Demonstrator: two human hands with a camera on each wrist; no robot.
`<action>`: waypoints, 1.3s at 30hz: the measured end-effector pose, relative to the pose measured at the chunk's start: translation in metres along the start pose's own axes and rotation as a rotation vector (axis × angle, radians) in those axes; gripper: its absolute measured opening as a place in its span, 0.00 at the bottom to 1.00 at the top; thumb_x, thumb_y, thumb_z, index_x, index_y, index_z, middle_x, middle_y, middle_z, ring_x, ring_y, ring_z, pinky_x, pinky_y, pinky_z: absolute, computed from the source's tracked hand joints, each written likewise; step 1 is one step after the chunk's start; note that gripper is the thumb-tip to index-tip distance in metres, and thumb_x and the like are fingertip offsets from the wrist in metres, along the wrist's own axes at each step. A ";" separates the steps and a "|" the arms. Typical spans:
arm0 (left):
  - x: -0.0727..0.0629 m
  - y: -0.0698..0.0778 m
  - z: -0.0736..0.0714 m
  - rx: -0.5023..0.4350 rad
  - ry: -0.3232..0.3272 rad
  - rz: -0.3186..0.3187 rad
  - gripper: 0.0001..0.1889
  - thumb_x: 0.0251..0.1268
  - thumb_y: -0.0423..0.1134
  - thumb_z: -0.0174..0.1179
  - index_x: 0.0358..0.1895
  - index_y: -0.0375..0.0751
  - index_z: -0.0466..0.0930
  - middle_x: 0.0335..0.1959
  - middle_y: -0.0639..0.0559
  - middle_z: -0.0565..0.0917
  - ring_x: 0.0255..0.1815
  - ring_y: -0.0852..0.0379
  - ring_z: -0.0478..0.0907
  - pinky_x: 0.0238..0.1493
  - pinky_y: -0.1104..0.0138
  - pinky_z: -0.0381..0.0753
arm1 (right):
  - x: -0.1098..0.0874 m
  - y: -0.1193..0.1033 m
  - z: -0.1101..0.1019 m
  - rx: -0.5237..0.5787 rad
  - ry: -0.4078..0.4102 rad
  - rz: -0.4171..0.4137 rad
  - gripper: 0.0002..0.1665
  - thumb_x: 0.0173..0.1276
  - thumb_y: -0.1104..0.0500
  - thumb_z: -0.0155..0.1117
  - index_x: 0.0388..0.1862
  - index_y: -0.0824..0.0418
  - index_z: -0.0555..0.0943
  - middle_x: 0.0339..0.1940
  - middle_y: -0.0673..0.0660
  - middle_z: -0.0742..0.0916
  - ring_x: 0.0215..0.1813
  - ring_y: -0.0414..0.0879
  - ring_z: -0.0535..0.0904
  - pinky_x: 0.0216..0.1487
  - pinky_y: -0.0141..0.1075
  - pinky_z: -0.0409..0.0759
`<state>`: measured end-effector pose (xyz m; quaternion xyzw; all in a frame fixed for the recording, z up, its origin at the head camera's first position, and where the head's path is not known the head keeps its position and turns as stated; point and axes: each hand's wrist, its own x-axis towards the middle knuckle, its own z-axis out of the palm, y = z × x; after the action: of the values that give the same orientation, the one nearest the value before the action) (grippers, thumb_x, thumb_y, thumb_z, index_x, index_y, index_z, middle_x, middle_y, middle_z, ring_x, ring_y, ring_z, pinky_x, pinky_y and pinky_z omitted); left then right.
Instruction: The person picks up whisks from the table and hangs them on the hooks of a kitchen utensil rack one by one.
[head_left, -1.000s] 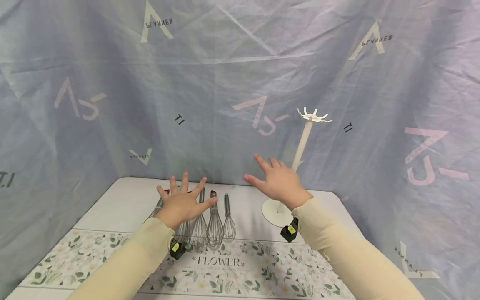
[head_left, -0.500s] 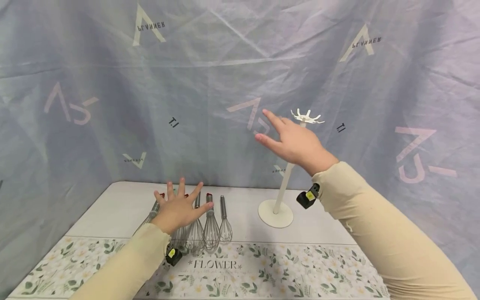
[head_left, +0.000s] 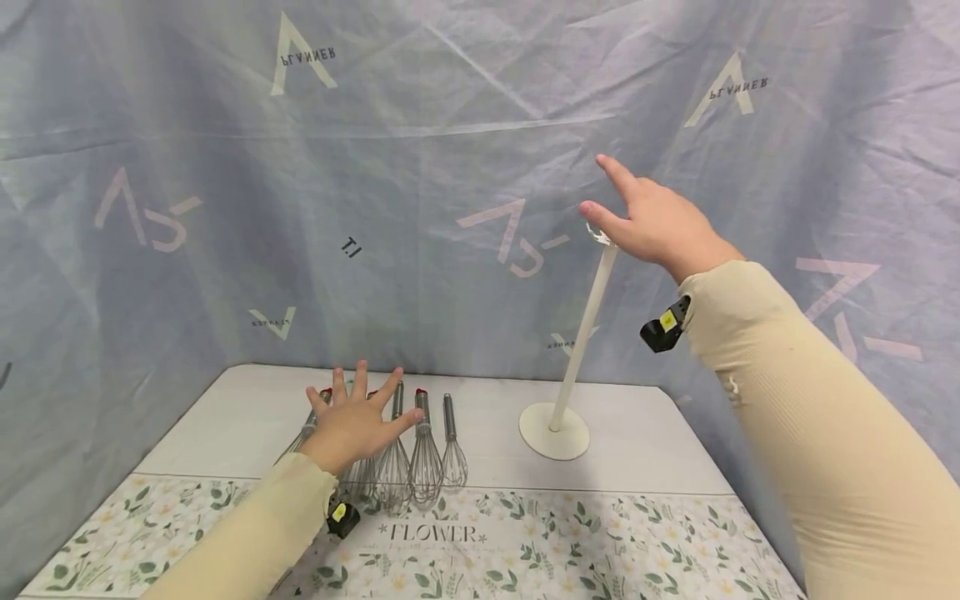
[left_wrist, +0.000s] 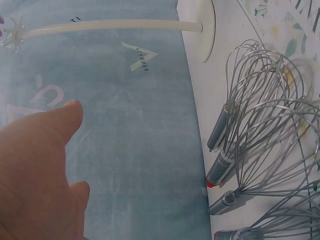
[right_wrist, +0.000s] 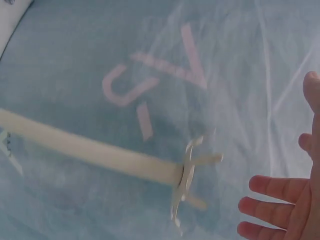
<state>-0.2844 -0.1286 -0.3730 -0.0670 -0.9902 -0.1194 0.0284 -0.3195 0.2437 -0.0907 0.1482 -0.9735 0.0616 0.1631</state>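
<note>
My left hand (head_left: 348,429) is held over a row of several wire whisks with fingers spread, overlapping some of them in the head view. A whisk with a red-tipped handle (head_left: 425,467) and a small whisk (head_left: 454,462) lie uncovered to its right. On the right stands a cream rack (head_left: 585,333) with a round base, a tall pole and a crown of hooks (right_wrist: 184,182). My right hand (head_left: 663,221) is raised right by that crown, partly covering it in the head view. The right wrist view shows its fingers (right_wrist: 275,189) apart from the hooks, holding nothing.
The whisks and the rack are on a white table (head_left: 225,417) with a floral "FLOWER" band (head_left: 525,542) along the front. Behind it hangs a blue-grey printed cloth (head_left: 420,167), which also closes in both sides.
My right hand has risen from low beside the pole up to the hooks, also moving right. My left hand has stayed over the whisks. The head view has shifted slightly.
</note>
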 end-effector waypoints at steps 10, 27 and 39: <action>-0.003 -0.009 -0.002 -0.013 0.027 0.006 0.50 0.63 0.82 0.33 0.83 0.60 0.44 0.81 0.29 0.35 0.77 0.20 0.30 0.60 0.20 0.27 | 0.008 0.030 -0.004 0.052 -0.053 0.047 0.53 0.74 0.24 0.34 0.85 0.48 0.34 0.79 0.73 0.60 0.78 0.72 0.54 0.71 0.68 0.54; -0.010 -0.028 -0.002 -0.049 0.029 -0.003 0.48 0.67 0.78 0.40 0.83 0.57 0.48 0.80 0.25 0.41 0.76 0.19 0.34 0.60 0.19 0.30 | 0.013 0.051 0.021 0.154 -0.135 0.077 0.56 0.73 0.25 0.44 0.85 0.55 0.40 0.72 0.75 0.71 0.72 0.70 0.66 0.66 0.66 0.66; -0.015 -0.053 0.009 -0.079 -0.014 -0.030 0.51 0.63 0.82 0.34 0.83 0.57 0.45 0.79 0.24 0.40 0.75 0.17 0.33 0.59 0.20 0.26 | 0.012 0.059 0.030 0.223 -0.137 0.068 0.58 0.70 0.24 0.47 0.85 0.54 0.43 0.74 0.73 0.68 0.73 0.69 0.65 0.66 0.66 0.66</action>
<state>-0.2776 -0.1794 -0.3948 -0.0541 -0.9857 -0.1585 0.0168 -0.3575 0.2912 -0.1194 0.1360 -0.9740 0.1645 0.0764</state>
